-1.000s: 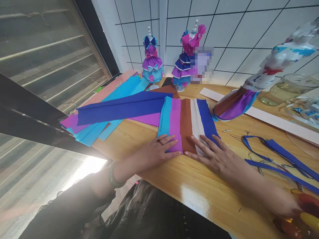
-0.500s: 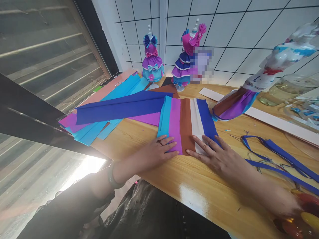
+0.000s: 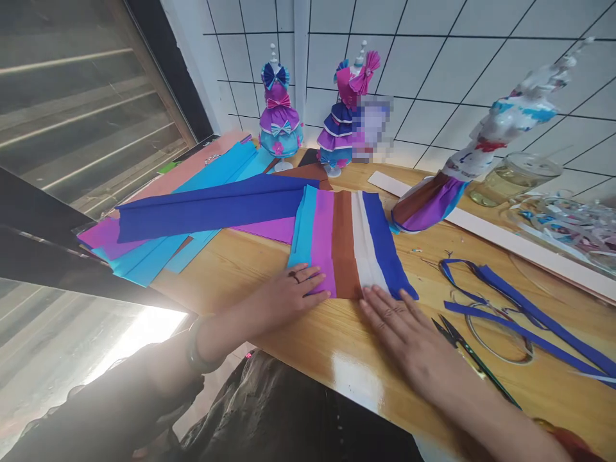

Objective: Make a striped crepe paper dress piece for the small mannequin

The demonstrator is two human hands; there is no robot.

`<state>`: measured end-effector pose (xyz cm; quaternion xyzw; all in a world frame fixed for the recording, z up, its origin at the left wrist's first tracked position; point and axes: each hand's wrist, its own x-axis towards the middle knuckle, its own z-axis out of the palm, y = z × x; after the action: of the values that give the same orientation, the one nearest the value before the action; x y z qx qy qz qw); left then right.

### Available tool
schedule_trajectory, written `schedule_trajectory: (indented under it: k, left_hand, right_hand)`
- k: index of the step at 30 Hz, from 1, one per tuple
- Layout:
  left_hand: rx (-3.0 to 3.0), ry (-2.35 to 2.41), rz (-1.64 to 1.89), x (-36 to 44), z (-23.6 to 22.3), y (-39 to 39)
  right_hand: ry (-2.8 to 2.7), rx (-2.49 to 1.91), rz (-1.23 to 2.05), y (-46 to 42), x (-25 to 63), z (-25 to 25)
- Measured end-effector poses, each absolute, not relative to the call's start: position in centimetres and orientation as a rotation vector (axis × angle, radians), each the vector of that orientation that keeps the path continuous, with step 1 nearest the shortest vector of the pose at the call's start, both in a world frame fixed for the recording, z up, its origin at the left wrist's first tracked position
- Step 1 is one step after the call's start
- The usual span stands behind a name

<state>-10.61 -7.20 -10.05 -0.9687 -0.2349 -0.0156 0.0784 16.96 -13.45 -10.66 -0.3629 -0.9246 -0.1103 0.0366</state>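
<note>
A panel of crinkled strips, like crepe paper, lies flat in front of me; its stripes are light blue, purple, brown (image 3: 343, 244), white and dark blue. My left hand (image 3: 291, 292) rests on the near left corner, fingers stretched over the light blue and purple stripes. At the near edge, the fingertips of my right hand (image 3: 402, 324) touch the white stripe, fingers straight and close together. Neither hand grips anything. The dark blue stripe (image 3: 385, 237) shows in full along the right side, with its near corner just beyond my right fingers.
Blue, purple and brown sheets (image 3: 216, 208) are piled at left. Behind stand two dressed mannequins (image 3: 282, 122) (image 3: 335, 128); a third mannequin (image 3: 457, 170) leans at right near a glass jar (image 3: 517, 179). Dark pointed blades (image 3: 450, 328), a wire ring (image 3: 503, 354) and blue strips (image 3: 524, 295) lie by my right arm.
My right hand has slid back toward the near edge and its spread fingers have come together, uncovering more of the white and dark blue stripes. My left hand stays on its corner.
</note>
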Motion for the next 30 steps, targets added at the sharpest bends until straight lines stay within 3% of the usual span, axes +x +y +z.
schedule_trajectory:
  k: [8,30]
  left_hand:
    - [-2.92,-0.72,-0.061,-10.7,-11.3,-7.0]
    - [-3.064,-0.856,0.051,-11.4,-11.6,-6.9]
  right_hand:
    - [-2.771,-1.266,-0.362,-14.6,12.9,-12.3]
    - [-2.41,-1.759,-0.323,-15.8,16.9,-13.6]
